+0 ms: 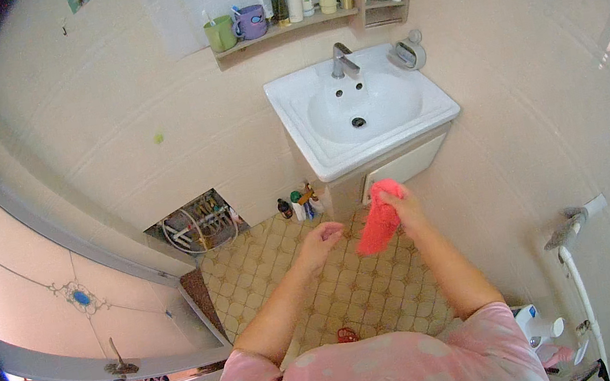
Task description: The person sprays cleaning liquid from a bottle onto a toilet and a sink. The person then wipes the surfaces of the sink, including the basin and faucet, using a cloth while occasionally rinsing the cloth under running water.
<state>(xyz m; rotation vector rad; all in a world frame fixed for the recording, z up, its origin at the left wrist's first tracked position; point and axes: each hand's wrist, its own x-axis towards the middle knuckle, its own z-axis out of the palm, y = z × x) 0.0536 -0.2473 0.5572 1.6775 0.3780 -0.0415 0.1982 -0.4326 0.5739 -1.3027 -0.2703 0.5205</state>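
My right hand (pixel 407 211) grips a folded or bunched red cloth (pixel 377 225), which hangs down over the tiled floor in front of the vanity. To its left, my left hand (pixel 322 241) is held apart from the cloth with its fingers curled; whether anything is in it does not show, though no object sticks out. Beyond both hands stands a white washbasin (pixel 329 154) with a metal faucet (pixel 341 60) at its back edge. Below the basin is a cabinet with a pale door (pixel 411 164), close behind the red cloth.
Toiletry bottles and cups stand on a wall shelf (pixel 302 24). Several bottles (pixel 298 206) stand on the floor left of the cabinet, beside a wall opening with pipes (pixel 200 225). A glass-panelled door (pixel 78 286) is at left, a white pipe (pixel 581 290) at right.
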